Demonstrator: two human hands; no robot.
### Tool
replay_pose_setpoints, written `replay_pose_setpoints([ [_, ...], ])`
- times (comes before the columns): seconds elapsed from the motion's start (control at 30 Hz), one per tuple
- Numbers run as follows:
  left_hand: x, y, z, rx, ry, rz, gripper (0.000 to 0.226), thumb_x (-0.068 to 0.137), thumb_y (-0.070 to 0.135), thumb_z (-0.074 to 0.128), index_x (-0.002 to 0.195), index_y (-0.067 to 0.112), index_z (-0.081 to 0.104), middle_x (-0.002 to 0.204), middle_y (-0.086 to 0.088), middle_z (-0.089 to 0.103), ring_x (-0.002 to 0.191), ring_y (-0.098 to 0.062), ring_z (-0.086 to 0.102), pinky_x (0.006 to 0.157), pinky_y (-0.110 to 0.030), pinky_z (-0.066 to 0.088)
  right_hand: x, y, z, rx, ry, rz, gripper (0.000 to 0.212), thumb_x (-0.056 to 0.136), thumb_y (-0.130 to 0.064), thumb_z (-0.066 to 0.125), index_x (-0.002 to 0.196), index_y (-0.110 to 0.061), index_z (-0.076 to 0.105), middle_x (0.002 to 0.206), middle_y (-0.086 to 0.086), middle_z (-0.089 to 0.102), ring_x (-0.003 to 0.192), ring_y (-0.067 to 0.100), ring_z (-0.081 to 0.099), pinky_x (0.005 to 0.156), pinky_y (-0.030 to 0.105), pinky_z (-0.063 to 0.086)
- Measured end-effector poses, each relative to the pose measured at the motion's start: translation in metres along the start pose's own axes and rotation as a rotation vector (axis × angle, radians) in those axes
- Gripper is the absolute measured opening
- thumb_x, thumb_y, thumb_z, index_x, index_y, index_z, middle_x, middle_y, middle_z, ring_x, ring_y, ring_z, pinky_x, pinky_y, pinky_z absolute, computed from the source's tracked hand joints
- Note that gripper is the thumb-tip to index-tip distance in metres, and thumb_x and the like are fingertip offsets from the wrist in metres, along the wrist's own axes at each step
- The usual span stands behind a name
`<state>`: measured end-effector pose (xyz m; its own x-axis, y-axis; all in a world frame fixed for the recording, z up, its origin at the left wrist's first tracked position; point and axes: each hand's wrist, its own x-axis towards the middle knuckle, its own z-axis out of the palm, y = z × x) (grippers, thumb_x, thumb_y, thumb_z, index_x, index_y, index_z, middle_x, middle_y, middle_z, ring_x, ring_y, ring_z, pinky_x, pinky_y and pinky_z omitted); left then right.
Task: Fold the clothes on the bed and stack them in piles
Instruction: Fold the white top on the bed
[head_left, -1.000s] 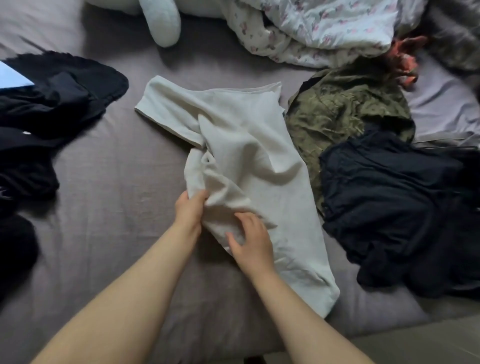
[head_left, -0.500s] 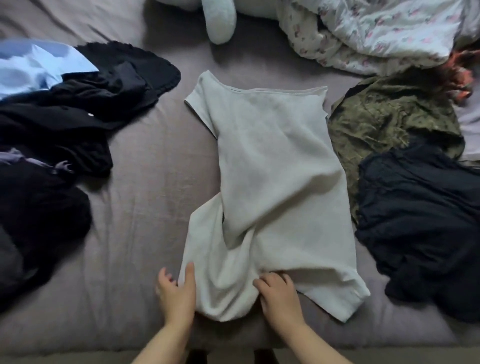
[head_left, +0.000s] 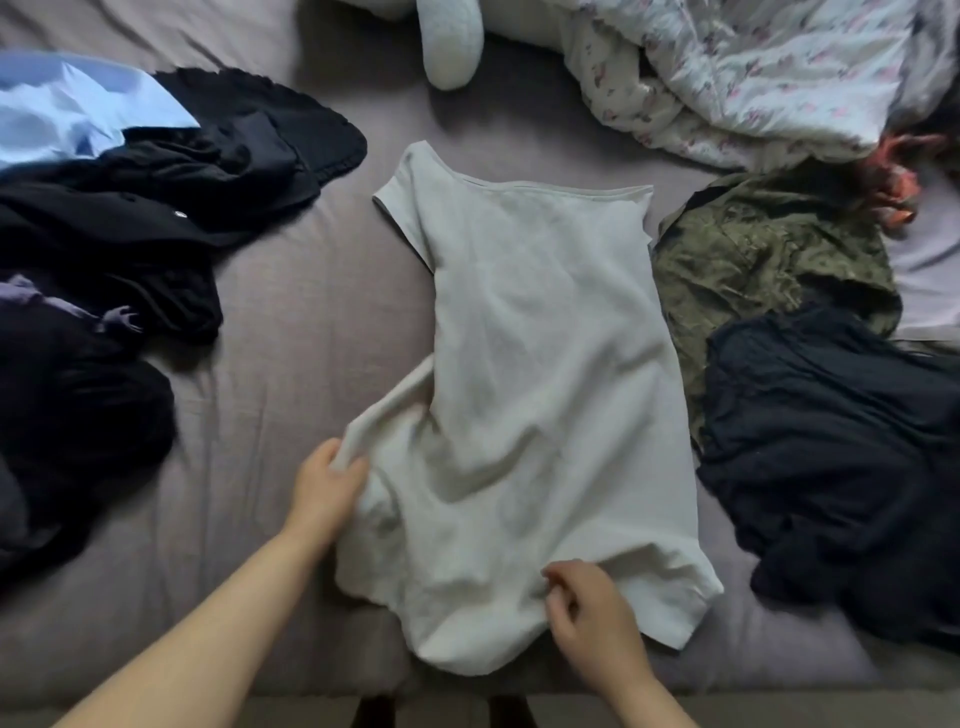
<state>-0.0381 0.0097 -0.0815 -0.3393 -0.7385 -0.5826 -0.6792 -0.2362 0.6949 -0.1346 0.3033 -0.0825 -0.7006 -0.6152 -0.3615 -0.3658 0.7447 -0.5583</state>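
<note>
**Cream garment lying mid-bed, both hands at its near end**

A dark heap of clothes (head_left: 104, 260) is running off the left edge, with a pale blue piece (head_left: 67, 119) partly buried beneath it. The left hand (head_left: 327, 483) is pinching a raised fold on the left side of the cream garment (head_left: 545, 364), which is lying on the mauve bed (head_left: 291, 364). The right hand (head_left: 592, 618) is gripping the hem, fingertips tucked out of sight. Olive cloth (head_left: 769, 260) and a navy pile (head_left: 841, 457) are overlapping at the right, cut off.

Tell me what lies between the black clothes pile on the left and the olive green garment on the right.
In the head view, bare bed sheet, then the cream top spread flat.
</note>
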Motion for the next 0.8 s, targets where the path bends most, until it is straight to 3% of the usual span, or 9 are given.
replay_pose_setpoints([
  [0.1,-0.013,-0.022,-0.058,0.094,0.075,-0.01,0.003,0.092,0.01,0.059,0.093,0.012,0.059,0.086,-0.005,0.061,0.083,-0.023,0.056,0.064,-0.031,0.041,0.009,0.01,-0.018,-0.007,0.134,0.164,0.021,0.085,-0.023,0.054,0.094,-0.013,0.071,0.09,-0.002,0.067,0.089,0.012,0.059,0.077,0.015,0.039],
  [0.17,-0.021,-0.027,-0.087,0.204,0.086,-0.025,0.013,0.092,0.019,0.061,0.102,0.012,0.063,0.093,-0.003,0.062,0.089,-0.023,0.057,0.071,-0.034,0.042,0.014,0.013,-0.026,-0.018,0.166,0.235,0.014,0.088,-0.008,0.061,0.1,-0.008,0.069,0.095,0.001,0.066,0.095,0.021,0.059,0.081,0.024,0.041],
  [0.3,-0.019,-0.032,-0.114,0.29,0.137,-0.111,0.03,0.091,0.029,0.064,0.109,0.005,0.067,0.101,-0.012,0.066,0.098,-0.029,0.059,0.079,-0.036,0.042,0.018,0.026,-0.038,0.02,0.342,0.568,0.035,0.084,-0.006,0.063,0.118,0.0,0.06,0.121,0.017,0.058,0.113,0.037,0.052,0.093,0.042,0.043],
  [0.4,-0.016,-0.046,-0.118,0.142,-0.097,-0.276,0.051,0.074,0.043,0.079,0.11,0.01,0.064,0.106,-0.006,0.068,0.096,-0.022,0.062,0.091,-0.039,0.048,0.011,0.046,-0.042,0.164,0.368,0.901,0.057,0.083,-0.01,0.063,0.135,0.001,0.045,0.137,0.025,0.045,0.123,0.042,0.044,0.101,0.049,0.039],
  [0.47,-0.018,-0.058,-0.114,0.229,-0.246,-0.283,0.072,0.055,0.045,0.083,0.116,0.019,0.056,0.111,0.0,0.065,0.102,-0.019,0.06,0.096,-0.039,0.047,0.007,0.059,-0.04,0.196,0.334,0.964,0.064,0.08,-0.008,0.062,0.14,-0.003,0.04,0.138,0.024,0.045,0.122,0.043,0.047,0.101,0.05,0.042],
  [0.53,-0.019,-0.071,-0.105,0.399,-0.265,-0.183,0.066,0.061,0.027,0.08,0.121,0.017,0.054,0.115,-0.003,0.062,0.108,-0.023,0.057,0.094,-0.038,0.045,0.004,0.063,-0.039,0.276,0.308,0.963,0.055,0.079,-0.003,0.06,0.132,-0.008,0.046,0.122,0.019,0.057,0.103,0.038,0.056,0.087,0.045,0.048],
  [0.6,-0.024,-0.074,-0.099,0.423,-0.199,-0.103,0.045,0.073,0.017,0.077,0.115,0.014,0.06,0.111,-0.005,0.065,0.107,-0.025,0.059,0.088,-0.038,0.047,0.002,0.065,-0.04,0.395,0.305,0.99,0.036,0.083,-0.002,0.064,0.117,-0.005,0.055,0.102,0.014,0.06,0.086,0.029,0.055,0.075,0.036,0.043],
  [0.67,-0.028,-0.077,-0.098,0.337,-0.158,-0.124,0.029,0.081,0.016,0.074,0.108,0.016,0.062,0.103,-0.002,0.067,0.099,-0.022,0.061,0.081,-0.036,0.048,0.004,0.069,-0.044,0.501,0.372,1.034,0.029,0.084,-0.009,0.07,0.11,0.001,0.061,0.096,0.013,0.059,0.084,0.026,0.054,0.073,0.034,0.04],
  [0.8,-0.034,-0.079,-0.107,0.239,0.011,-0.175,0.029,0.081,0.021,0.075,0.103,0.007,0.064,0.097,-0.007,0.067,0.09,-0.025,0.062,0.076,-0.037,0.048,-0.011,0.076,-0.057,0.575,0.444,1.063,0.037,0.08,-0.021,0.077,0.106,0.002,0.061,0.102,0.013,0.06,0.092,0.028,0.056,0.079,0.036,0.043],
])
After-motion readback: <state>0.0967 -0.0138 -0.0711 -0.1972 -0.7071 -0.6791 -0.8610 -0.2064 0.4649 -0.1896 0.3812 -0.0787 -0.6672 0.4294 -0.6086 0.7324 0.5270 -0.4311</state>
